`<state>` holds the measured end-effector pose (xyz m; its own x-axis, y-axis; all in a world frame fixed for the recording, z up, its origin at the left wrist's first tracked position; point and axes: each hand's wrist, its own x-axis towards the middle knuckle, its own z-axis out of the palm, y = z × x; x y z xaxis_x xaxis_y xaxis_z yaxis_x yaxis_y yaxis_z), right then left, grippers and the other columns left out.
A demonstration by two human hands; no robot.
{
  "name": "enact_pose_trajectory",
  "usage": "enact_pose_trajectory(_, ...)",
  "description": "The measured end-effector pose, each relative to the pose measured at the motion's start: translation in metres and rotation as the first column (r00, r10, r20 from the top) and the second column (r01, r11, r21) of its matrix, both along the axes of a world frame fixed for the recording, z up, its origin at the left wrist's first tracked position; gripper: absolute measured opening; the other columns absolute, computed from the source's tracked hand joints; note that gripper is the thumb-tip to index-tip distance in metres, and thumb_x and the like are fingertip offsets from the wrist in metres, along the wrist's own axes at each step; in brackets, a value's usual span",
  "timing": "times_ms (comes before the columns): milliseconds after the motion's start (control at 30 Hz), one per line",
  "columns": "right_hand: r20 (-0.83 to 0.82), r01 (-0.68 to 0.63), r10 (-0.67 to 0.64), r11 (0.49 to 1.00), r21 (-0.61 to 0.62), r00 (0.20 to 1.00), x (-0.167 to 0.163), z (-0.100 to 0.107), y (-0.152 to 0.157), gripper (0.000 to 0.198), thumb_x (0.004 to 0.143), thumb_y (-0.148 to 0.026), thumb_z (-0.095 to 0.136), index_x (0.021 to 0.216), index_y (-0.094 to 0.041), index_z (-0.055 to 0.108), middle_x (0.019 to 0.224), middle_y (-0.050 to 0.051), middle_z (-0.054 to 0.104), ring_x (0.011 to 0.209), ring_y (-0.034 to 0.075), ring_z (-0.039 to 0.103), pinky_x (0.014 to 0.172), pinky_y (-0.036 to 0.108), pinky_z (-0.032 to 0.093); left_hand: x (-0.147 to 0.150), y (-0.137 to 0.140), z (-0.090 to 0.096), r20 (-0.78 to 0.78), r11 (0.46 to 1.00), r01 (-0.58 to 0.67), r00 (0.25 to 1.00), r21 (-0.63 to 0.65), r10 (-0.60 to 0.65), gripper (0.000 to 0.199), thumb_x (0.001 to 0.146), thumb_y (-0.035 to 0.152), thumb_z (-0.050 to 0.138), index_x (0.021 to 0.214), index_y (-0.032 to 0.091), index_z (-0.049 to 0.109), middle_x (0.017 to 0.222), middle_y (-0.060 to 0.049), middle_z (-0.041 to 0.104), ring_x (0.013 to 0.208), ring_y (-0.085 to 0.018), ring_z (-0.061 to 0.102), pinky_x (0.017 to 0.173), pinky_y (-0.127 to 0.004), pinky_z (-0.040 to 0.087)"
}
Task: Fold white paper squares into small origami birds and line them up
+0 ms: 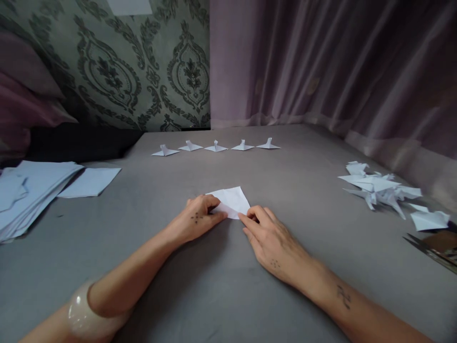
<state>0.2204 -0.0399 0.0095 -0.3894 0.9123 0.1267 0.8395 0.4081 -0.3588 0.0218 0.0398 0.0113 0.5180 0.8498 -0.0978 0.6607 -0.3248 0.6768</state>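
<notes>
A folded sheet of white paper (232,200) lies on the grey cloth surface in front of me, between my two hands. My left hand (200,214) pinches its left side, the thumb on the near edge and the other fingers curled over the far side. At the near right corner, my right hand (269,233) grips the paper between thumb and fingertips, with the remaining fingers bent. Part of the sheet's left side is hidden under my left fingers.
Several folded paper birds (215,146) stand in a row at the back. A heap of folded paper figures (382,186) lies at the right, above scissors (424,247). Stacked white sheets (39,190) and a smaller paper pile (91,182) are at the left.
</notes>
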Motion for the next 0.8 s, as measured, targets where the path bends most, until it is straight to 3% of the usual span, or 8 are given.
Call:
enact_pose_trajectory(233,0.068,-0.006,0.003,0.999,0.038,0.998,-0.0041,0.0022,0.0016,0.031,0.092,-0.017,0.042,0.120,-0.017,0.057,0.101,0.009,0.055,0.092,0.021,0.051,0.082,0.038,0.050,0.0048,-0.0001,0.0048,-0.096,0.998,-0.036,0.995,0.043,0.040,0.032,0.083,0.037,0.045,0.057,0.018,0.041,0.058,0.004,0.043,0.058,-0.011,0.039,0.057,-0.025,0.028)
enact_pose_trajectory(500,0.064,-0.015,0.013,0.999,0.035,0.998,0.0005,0.0041,-0.0018,0.031,0.092,-0.017,0.042,0.119,-0.018,0.057,0.102,0.009,0.055,0.093,0.021,0.051,0.082,0.038,0.050,-0.0036,0.0025,0.0021,0.034,0.994,0.034,0.999,-0.100,-0.031,0.019,0.077,0.036,0.056,0.079,0.017,0.062,0.070,0.002,0.057,0.064,-0.013,0.049,0.059,-0.024,0.035)
enact_pose_trajectory(800,0.054,-0.020,0.018,0.999,0.040,0.998,0.0003,0.0045,-0.0027,0.033,0.092,-0.018,0.042,0.123,-0.019,0.055,0.104,0.009,0.055,0.093,0.021,0.051,0.082,0.037,0.050,-0.0038,0.0042,0.0021,0.026,0.996,0.087,0.996,-0.031,-0.087,0.018,0.080,0.033,0.054,0.076,0.017,0.062,0.072,0.001,0.058,0.068,-0.014,0.052,0.067,-0.027,0.040)
